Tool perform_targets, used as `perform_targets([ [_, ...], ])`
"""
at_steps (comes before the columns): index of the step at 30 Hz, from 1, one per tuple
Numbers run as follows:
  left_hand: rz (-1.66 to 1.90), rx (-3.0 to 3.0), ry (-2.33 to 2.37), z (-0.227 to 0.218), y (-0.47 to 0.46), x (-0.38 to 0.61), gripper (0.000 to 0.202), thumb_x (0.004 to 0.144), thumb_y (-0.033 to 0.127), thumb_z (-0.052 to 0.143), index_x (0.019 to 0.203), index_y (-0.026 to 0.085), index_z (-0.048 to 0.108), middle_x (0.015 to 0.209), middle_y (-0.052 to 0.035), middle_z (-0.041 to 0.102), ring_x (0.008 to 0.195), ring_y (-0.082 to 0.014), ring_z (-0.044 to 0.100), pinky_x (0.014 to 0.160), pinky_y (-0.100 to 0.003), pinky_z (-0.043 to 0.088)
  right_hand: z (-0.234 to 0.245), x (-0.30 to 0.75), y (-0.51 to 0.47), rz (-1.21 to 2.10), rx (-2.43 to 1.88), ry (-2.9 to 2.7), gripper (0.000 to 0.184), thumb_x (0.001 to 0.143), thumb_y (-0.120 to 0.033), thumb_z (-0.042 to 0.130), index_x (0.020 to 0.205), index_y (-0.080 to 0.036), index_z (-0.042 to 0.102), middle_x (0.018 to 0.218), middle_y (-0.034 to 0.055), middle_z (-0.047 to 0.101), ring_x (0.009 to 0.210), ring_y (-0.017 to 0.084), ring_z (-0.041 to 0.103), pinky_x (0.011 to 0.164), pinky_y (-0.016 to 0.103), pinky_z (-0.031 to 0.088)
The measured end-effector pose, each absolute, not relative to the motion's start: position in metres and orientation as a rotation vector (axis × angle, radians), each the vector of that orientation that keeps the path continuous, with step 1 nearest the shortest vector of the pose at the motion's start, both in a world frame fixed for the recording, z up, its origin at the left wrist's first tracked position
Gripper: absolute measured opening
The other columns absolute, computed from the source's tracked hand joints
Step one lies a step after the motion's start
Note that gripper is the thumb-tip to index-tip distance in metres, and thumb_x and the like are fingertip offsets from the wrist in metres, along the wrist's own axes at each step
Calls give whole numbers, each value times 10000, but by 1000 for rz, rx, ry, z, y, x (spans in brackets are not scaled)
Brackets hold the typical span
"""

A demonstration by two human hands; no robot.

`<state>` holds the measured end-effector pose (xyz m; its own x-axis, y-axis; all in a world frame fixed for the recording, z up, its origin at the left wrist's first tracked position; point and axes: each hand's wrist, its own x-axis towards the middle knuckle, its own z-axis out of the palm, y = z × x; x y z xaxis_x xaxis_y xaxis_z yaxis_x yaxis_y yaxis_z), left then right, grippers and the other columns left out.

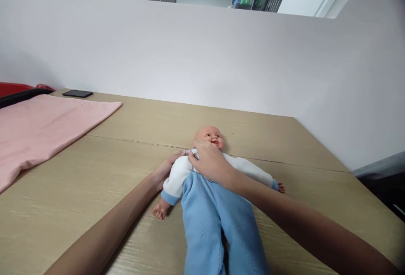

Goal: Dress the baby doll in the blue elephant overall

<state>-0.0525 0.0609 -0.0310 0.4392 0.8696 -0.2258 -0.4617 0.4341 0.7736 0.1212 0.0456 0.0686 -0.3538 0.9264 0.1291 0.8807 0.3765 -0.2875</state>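
A baby doll lies on its back on the wooden table, its head away from me and its arms spread. It wears a fleece outfit with white sleeves, a white upper part, blue cuffs and blue legs. My left hand rests against the doll's shoulder on the left, its fingertips closed at the collar edge. Across the chest, my right hand has thumb and fingers closed on the collar near the neck. The right hand hides most of the collar and the doll's chin.
A pink cloth covers the table's left side. Behind it lie a dark flat phone-like object and a red, black-edged thing. A white partition borders the wooden table at the back. Something dark stands beyond the right edge.
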Motion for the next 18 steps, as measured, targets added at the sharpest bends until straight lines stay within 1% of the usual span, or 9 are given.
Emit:
perform_targets([
  [3, 900, 692, 678, -32, 62, -54, 307, 816, 424, 921, 1000, 201, 819, 975, -78, 833, 808, -238, 752, 845, -392, 646, 72, 123, 38, 198, -1676, -2390, 297, 1126, -329, 531, 1160, -131, 749, 1164, 201, 828, 1043, 311, 771, 809, 366, 498],
  [7, 956, 751, 702, -30, 58, -57, 287, 849, 428, 901, 1014, 210, 815, 1064, -60, 819, 913, -225, 755, 902, -340, 628, 74, 129, 34, 173, -1775, -2439, 387, 1137, -388, 502, 1220, -102, 748, 1085, 238, 837, 948, 356, 809, 718, 385, 499],
  [9, 966, 791, 716, -25, 53, -59, 293, 864, 420, 903, 1039, 211, 796, 1077, -58, 799, 938, -220, 747, 886, -314, 615, 75, 133, 35, 166, -1791, -2466, 378, 1131, -394, 509, 1193, -115, 756, 1093, 230, 843, 969, 358, 814, 719, 382, 503],
  [11, 959, 868, 729, -18, 46, -63, 327, 884, 413, 900, 1110, 220, 764, 1123, -62, 779, 989, -224, 744, 892, -307, 606, 76, 136, 36, 160, -1797, -2492, 362, 1124, -394, 514, 1139, -131, 762, 1092, 218, 847, 991, 351, 814, 730, 379, 508],
  [13, 920, 1084, 772, -10, 38, -70, 389, 939, 442, 859, 1232, 233, 714, 1265, -83, 751, 1153, -250, 726, 1013, -341, 588, 78, 139, 36, 149, -1802, -2514, 339, 1114, -385, 523, 1111, -142, 759, 1077, 201, 850, 993, 343, 813, 723, 375, 505],
  [15, 829, 1373, 852, -2, 30, -79, 491, 980, 497, 811, 1366, 252, 630, 1439, -104, 688, 1357, -279, 650, 1183, -406, 518, 81, 139, 35, 133, -1810, -2529, 312, 1105, -364, 530, 1133, -145, 751, 1062, 180, 851, 983, 336, 815, 706, 369, 499],
  [16, 777, 1487, 899, 0, 26, -83, 544, 987, 524, 795, 1413, 260, 583, 1507, -112, 652, 1429, -291, 608, 1242, -437, 477, 82, 138, 34, 124, -1810, -2537, 306, 1103, -355, 532, 1152, -143, 746, 1079, 173, 851, 994, 332, 815, 709, 366, 501],
  [17, 729, 1552, 949, 3, 22, -86, 587, 986, 546, 788, 1442, 268, 544, 1548, -120, 626, 1467, -304, 583, 1268, -463, 458, 83, 136, 33, 114, -1806, -2547, 305, 1104, -350, 533, 1174, -138, 741, 1119, 171, 847, 1024, 328, 813, 727, 362, 509],
  [18, 693, 1587, 997, 4, 19, -89, 611, 985, 564, 778, 1455, 275, 515, 1562, -124, 617, 1472, -315, 584, 1261, -479, 470, 84, 133, 33, 106, -1796, -2560, 310, 1108, -350, 532, 1194, -133, 736, 1175, 173, 839, 1070, 324, 806, 758, 358, 521],
])
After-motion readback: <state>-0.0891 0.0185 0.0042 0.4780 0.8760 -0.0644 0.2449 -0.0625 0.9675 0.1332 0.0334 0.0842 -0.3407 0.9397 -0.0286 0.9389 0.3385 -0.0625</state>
